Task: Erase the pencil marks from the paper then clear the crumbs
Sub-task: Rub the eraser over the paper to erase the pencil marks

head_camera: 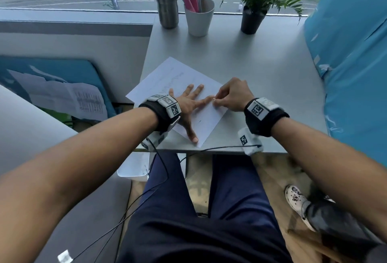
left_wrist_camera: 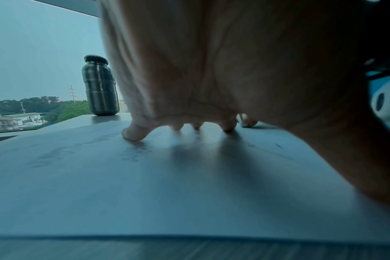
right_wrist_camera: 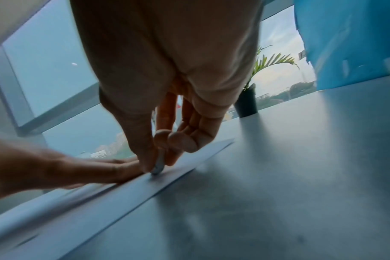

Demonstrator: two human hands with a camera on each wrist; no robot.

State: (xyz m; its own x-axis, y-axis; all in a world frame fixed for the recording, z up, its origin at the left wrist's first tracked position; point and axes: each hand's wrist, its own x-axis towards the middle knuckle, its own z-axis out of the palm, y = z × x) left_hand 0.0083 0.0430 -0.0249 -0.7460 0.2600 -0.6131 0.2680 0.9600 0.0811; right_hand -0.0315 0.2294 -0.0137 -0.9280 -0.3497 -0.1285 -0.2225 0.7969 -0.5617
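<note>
A white sheet of paper (head_camera: 173, 76) lies askew on the grey table (head_camera: 251, 63), with faint pencil marks (head_camera: 167, 85) near its left side and a short dark mark (head_camera: 199, 121) lower down. My left hand (head_camera: 191, 103) lies flat on the sheet with fingers spread, pressing it down. My right hand (head_camera: 215, 99) pinches a small white eraser (right_wrist_camera: 158, 165) between thumb and fingers and holds its tip on the paper (right_wrist_camera: 122, 190), right beside the left fingertips (right_wrist_camera: 114, 163). In the left wrist view the left fingertips (left_wrist_camera: 133, 134) touch the paper (left_wrist_camera: 145, 176).
At the table's far edge stand a steel bottle (head_camera: 167, 1), a beige cup of pens (head_camera: 199, 16) and a potted plant (head_camera: 254, 9). A blue padded panel (head_camera: 351, 74) borders the right side. A white bin (head_camera: 136, 167) sits under the table's front left.
</note>
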